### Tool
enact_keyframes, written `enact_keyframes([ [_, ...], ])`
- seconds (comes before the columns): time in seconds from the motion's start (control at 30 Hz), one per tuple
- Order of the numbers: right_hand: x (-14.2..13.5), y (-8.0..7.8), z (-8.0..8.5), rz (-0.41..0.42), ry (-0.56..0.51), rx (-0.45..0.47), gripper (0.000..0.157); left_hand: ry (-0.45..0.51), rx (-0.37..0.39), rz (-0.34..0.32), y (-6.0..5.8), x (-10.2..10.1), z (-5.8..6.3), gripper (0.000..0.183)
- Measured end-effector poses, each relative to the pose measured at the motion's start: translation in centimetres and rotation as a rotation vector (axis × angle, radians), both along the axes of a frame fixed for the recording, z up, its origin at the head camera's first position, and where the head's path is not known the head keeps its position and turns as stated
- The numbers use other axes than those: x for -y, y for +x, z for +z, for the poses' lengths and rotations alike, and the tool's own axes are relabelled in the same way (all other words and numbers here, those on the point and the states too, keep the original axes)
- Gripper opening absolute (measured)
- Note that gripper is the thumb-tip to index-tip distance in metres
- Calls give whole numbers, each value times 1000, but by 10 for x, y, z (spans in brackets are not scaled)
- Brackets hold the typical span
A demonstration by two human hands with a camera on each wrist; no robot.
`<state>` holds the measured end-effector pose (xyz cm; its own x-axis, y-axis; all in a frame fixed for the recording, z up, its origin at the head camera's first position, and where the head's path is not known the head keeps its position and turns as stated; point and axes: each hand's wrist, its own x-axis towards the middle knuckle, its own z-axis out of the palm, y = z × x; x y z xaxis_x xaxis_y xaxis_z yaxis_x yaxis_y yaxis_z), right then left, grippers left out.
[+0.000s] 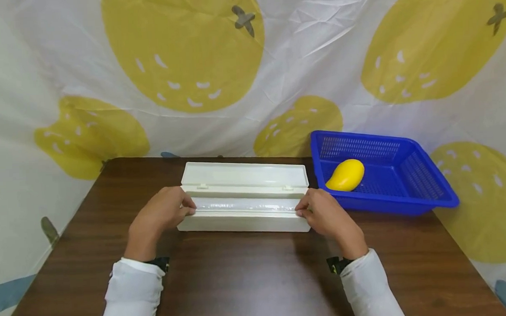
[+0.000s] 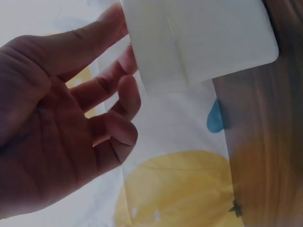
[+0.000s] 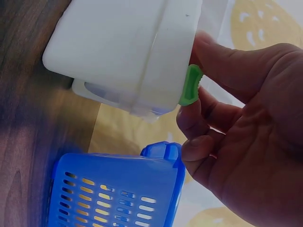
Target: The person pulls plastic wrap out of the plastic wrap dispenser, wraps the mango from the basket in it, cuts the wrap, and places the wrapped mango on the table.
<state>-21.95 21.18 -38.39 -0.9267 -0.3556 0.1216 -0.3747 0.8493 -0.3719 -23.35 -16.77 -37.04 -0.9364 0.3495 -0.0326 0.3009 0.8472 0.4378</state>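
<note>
My left grip [image 1: 162,210] and right grip [image 1: 325,211] pinching clear plastic film [image 1: 246,205], in open long white plastic box [image 1: 243,223], on brown wood-grain tabletop [image 1: 244,274].

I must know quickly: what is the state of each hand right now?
Left hand: closed, apparently pinching the clear film at the left end of the white box.
Right hand: closed, apparently pinching the clear film near the right end.

Both forearms [image 1: 130,295], covered by white sleeves [image 1: 372,284], are stretched forward and held well apart. The left hand [image 1: 160,214] and the right hand [image 1: 326,213] are turned inward at the wrists [image 1: 143,245], palms facing each other. On each, thumb and forefinger are held close together; the other fingers [image 2: 125,130] are loosely bent.
</note>
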Motion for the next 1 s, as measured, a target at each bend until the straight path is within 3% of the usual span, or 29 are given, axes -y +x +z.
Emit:
enact_keyframes([
  [0.5,-4,-5,-4,23,-22,-69,9,41,-5,6,-1,1,-2,15],
  [0.8,-1,-8,-8,4,-14,-101,6,51,-8,17,-2,5,-3,15],
  [1.0,2,-9,-12,-33,-6,-147,5,65,-52,33,-3,5,-4,14],
])
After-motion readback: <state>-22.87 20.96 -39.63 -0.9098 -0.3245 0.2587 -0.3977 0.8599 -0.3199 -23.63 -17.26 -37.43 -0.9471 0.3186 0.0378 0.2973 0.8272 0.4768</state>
